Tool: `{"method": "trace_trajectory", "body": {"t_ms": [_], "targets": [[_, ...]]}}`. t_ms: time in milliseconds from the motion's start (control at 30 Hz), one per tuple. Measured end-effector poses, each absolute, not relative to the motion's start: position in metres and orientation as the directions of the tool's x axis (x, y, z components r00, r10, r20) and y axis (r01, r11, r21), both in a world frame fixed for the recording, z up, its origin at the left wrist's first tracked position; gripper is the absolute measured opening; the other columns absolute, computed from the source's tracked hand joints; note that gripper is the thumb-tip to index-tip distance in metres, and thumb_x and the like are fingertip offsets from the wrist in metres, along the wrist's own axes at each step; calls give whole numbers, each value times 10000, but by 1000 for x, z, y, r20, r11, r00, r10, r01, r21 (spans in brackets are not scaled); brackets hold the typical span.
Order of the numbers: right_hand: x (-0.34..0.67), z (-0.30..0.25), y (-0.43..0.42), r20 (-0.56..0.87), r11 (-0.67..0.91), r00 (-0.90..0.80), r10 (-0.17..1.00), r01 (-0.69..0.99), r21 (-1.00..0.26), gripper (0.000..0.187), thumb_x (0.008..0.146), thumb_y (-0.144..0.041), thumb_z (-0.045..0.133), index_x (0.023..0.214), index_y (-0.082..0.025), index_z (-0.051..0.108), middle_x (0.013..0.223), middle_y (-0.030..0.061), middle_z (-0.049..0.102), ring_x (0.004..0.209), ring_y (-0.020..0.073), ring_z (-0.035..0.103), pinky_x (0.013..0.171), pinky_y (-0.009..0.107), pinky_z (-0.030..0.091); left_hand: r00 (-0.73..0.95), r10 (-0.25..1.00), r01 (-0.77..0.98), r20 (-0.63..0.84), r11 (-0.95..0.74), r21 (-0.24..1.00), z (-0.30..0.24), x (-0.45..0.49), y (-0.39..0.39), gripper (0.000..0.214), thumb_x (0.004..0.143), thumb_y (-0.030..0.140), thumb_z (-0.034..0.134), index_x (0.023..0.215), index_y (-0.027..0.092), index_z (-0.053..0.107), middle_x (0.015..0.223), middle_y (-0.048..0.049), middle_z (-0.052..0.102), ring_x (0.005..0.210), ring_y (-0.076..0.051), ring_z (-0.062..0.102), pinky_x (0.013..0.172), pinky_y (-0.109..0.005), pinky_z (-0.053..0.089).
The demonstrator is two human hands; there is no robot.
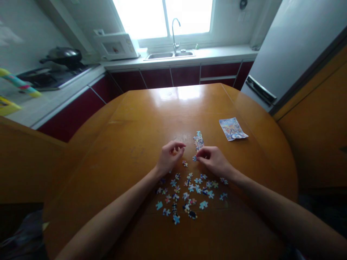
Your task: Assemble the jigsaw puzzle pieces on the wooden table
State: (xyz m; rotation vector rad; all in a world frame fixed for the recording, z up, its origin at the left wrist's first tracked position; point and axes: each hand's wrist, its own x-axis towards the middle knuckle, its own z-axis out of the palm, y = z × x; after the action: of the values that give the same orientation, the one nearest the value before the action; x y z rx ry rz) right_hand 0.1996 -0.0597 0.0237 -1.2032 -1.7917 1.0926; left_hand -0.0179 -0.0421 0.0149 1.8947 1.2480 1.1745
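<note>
My right hand (pixel 214 158) pinches a light blue jigsaw piece (pixel 194 158) between thumb and forefinger, just below a narrow strip of joined jigsaw pieces (pixel 198 140). To its left, my left hand (pixel 171 154) hovers over the table with fingers curved and a small gap between thumb and forefinger; I see nothing in it. A single loose piece (pixel 185 163) lies between the two hands. Nearer to me, several loose jigsaw pieces (pixel 197 189) are scattered in blue, white, pink and dark colours. The right fingers partly cover the strip's lower end.
Everything lies on a brown wooden table (pixel 130 122) with rounded sides. A printed picture sheet (pixel 233 129) rests at the right, beyond my right hand. Behind are a counter with a sink (pixel 159 55), a microwave (pixel 116 47), a stove with a pan (pixel 63 56) and a fridge (pixel 292 47).
</note>
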Motion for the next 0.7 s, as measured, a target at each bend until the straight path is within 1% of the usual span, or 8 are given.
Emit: {"method": "trace_trajectory", "body": {"t_ms": [67, 100, 167, 233, 433, 700], "targets": [[201, 26, -57, 60, 147, -296, 953, 281, -948, 53, 785, -171, 666, 764, -154, 712, 735, 39, 718, 689, 152, 626, 655, 279, 471, 287, 848, 428, 445, -530, 733, 20, -13, -48, 90, 864, 238, 670, 918, 187, 721, 860, -37, 698, 797, -155, 592, 752, -292, 489], [201, 27, -56, 42, 121, -295, 955, 255, -960, 58, 778, -185, 670, 762, -150, 714, 735, 42, 719, 687, 153, 626, 654, 281, 474, 338, 818, 419, 466, -574, 703, 22, -11, -51, 91, 867, 236, 678, 932, 193, 724, 887, -44, 708, 843, -166, 604, 792, -312, 497], [201, 27, -55, 16, 83, -301, 954, 214, -973, 74, 767, -210, 681, 763, -146, 718, 741, 45, 720, 687, 153, 629, 662, 288, 482, 398, 770, 393, 499, -635, 665, 25, -7, -55, 104, 864, 238, 695, 956, 201, 726, 904, -48, 716, 871, -175, 612, 799, -327, 509], [201, 27, -55, -1, 57, -308, 951, 177, -983, 88, 755, -226, 697, 775, -143, 720, 753, 49, 722, 696, 154, 635, 673, 293, 489, 423, 740, 372, 523, -668, 644, 26, -6, -56, 120, 854, 236, 711, 969, 205, 725, 905, -46, 719, 864, -175, 611, 779, -325, 518], [200, 26, -55, -56, -32, -306, 950, 84, -996, 152, 729, -249, 748, 834, -146, 714, 788, 60, 732, 736, 167, 664, 681, 303, 508, 442, 717, 366, 539, -693, 621, 22, -6, -56, 158, 851, 213, 713, 1009, 211, 713, 930, -42, 720, 870, -171, 619, 784, -329, 522], [202, 24, -54, -51, -32, -309, 950, 64, -997, 183, 768, -303, 729, 865, -149, 718, 778, 48, 719, 687, 150, 631, 658, 299, 493, 401, 741, 407, 538, -671, 620, 20, -7, -57, 189, 847, 197, 709, 1034, 218, 692, 949, -29, 714, 882, -160, 626, 795, -323, 529]]}}
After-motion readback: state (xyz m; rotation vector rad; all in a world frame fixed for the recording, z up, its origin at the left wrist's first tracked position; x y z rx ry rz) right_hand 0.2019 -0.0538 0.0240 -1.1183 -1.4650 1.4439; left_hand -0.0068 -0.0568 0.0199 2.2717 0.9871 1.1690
